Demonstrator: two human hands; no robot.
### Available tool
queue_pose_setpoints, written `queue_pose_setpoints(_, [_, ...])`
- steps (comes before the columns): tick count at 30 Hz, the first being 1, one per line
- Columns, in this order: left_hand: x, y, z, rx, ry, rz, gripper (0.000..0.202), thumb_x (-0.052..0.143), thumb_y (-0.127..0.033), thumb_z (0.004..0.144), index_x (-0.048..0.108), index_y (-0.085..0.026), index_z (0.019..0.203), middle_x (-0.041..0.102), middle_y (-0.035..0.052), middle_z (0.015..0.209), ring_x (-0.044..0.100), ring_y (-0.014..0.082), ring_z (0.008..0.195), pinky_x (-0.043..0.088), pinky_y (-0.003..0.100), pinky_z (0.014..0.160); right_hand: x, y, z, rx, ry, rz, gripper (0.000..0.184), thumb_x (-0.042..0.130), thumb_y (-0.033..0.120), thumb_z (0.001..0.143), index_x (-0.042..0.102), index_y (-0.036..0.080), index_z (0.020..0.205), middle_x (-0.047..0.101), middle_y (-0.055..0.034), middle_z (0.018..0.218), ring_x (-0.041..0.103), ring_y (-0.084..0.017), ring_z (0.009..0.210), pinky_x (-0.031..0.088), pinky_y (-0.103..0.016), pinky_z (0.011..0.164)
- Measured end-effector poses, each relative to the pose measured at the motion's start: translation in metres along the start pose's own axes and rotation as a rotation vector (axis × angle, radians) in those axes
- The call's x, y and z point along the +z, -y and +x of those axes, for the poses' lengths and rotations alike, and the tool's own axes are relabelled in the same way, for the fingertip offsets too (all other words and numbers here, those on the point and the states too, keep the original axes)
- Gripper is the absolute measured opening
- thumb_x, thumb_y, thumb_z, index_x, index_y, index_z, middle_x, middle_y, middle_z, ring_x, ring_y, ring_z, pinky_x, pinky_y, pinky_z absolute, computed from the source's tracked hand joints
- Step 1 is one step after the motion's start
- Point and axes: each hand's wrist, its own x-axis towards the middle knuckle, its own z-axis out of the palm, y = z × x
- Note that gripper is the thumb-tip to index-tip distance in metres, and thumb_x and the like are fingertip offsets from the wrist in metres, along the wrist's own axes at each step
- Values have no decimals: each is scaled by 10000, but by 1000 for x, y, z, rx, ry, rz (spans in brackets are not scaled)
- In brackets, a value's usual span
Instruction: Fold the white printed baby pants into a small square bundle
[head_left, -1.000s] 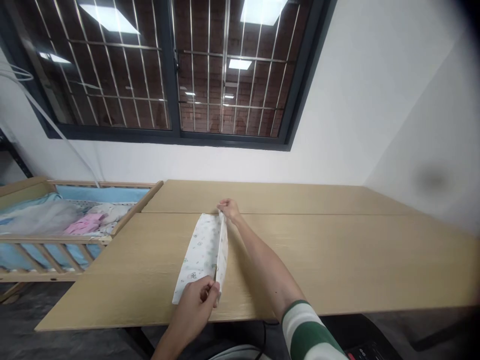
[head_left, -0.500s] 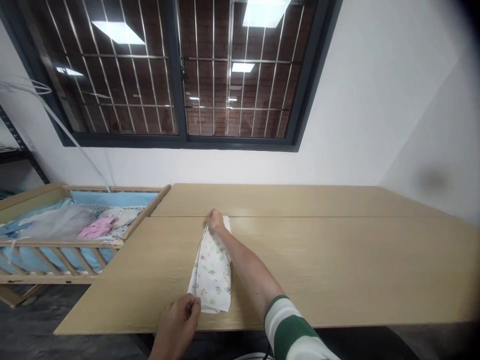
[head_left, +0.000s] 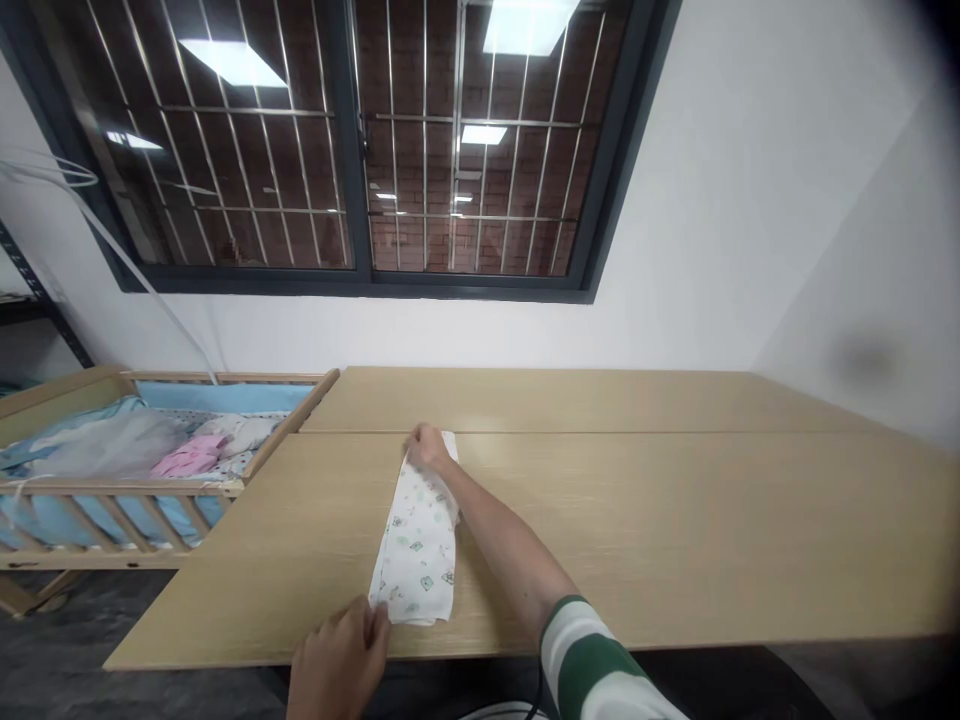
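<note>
One cloth (head_left: 416, 545), left hand (head_left: 337, 660), right hand (head_left: 427, 447)

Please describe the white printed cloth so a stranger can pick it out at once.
Below the barred window stands a light wooden table. On it lies a long folded white cloth with small green prints. Its far end lies under the right hand, unlike the pink cloth in the crib.

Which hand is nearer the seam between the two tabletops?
Right hand: on the far end of the printed cloth, right at the seam. Left hand: well away, at the cloth's near end.
</note>
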Motion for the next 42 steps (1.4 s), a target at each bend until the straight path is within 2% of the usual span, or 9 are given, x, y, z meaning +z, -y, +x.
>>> queue_pose_setpoints(3, [-1, -2, -8, 144, -263, -46, 341, 457, -456, 985, 574, -241, 747, 670, -1, 681, 672, 199, 668, 387, 293, 595, -21, 5, -24, -108, 62, 1, 149, 556, 158, 891, 668, 191, 985, 727, -50, 977, 659, -173, 905, 471, -251, 792])
queue_pose_setpoints(6, [-2, -10, -15, 426, -478, -124, 244, 457, -395, 995, 634, -235, 942, 719, 33, 869, 679, 198, 829, 471, 304, 761, -43, 13, -68, -311, 212, -21, 289, 585, 300, 934, 636, 201, 1201, 682, -85, 1230, 637, -214, 1116, 473, -308, 944])
queue_pose_setpoints(9, [5, -21, -22, 571, -574, -66, 342, 465, -388, 980, 597, -182, 1219, 706, 103, 1154, 646, 243, 1055, 470, 350, 894, -60, 24, -123, -597, 435, -51, 493, 530, 421, 983, 505, 208, 1427, 498, -116, 1501, 462, -264, 1386, 373, -393, 1126])
queue_pose_setpoints(12, [23, -29, -28, 610, -643, 71, 489, 497, -430, 942, 550, -138, 1330, 658, 144, 1288, 599, 286, 1172, 443, 388, 955, -66, 31, -170, -785, 599, -55, 574, 445, 458, 1023, 361, 244, 1549, 282, -90, 1638, 253, -250, 1513, 238, -400, 1220])
queue_pose_setpoints(17, [50, -28, -32, 598, -711, 199, 448, 518, -440, 903, 622, -162, 1240, 688, 158, 1226, 589, 337, 1185, 394, 464, 1011, -55, 26, -198, -819, 756, -80, 583, 364, 462, 1051, 294, 232, 1582, 193, -90, 1656, 144, -210, 1542, 136, -384, 1250])
queue_pose_setpoints(21, [56, -29, -31, 548, -711, 197, 511, 541, -383, 885, 566, -172, 1349, 626, 163, 1351, 561, 353, 1238, 395, 474, 998, -44, 16, -186, -747, 769, -156, 580, 326, 530, 1048, 297, 294, 1577, 179, -38, 1663, 107, -178, 1547, 66, -376, 1254])
queue_pose_setpoints(25, [57, -30, -31, 536, -681, 231, 608, 573, -382, 877, 486, -190, 1447, 599, 160, 1393, 534, 357, 1281, 409, 467, 973, -37, 8, -157, -696, 731, -212, 638, 301, 591, 1032, 252, 284, 1590, 130, -42, 1671, 68, -184, 1552, 35, -413, 1251])
queue_pose_setpoints(35, [58, -27, -31, 542, -681, 319, 575, 598, -466, 874, 564, -206, 1386, 615, 145, 1376, 535, 351, 1283, 459, 447, 928, -22, -29, -55, -464, 483, -275, 609, 392, 567, 1014, 371, 277, 1550, 245, -69, 1640, 169, -231, 1538, 124, -439, 1242])
queue_pose_setpoints(42, [59, -26, -29, 548, -666, 272, 541, 603, -446, 882, 571, -233, 1379, 625, 132, 1359, 560, 333, 1239, 460, 428, 904, -24, -50, -21, -435, 346, -224, 560, 477, 469, 997, 459, 236, 1506, 339, -65, 1601, 288, -234, 1501, 196, -385, 1233])
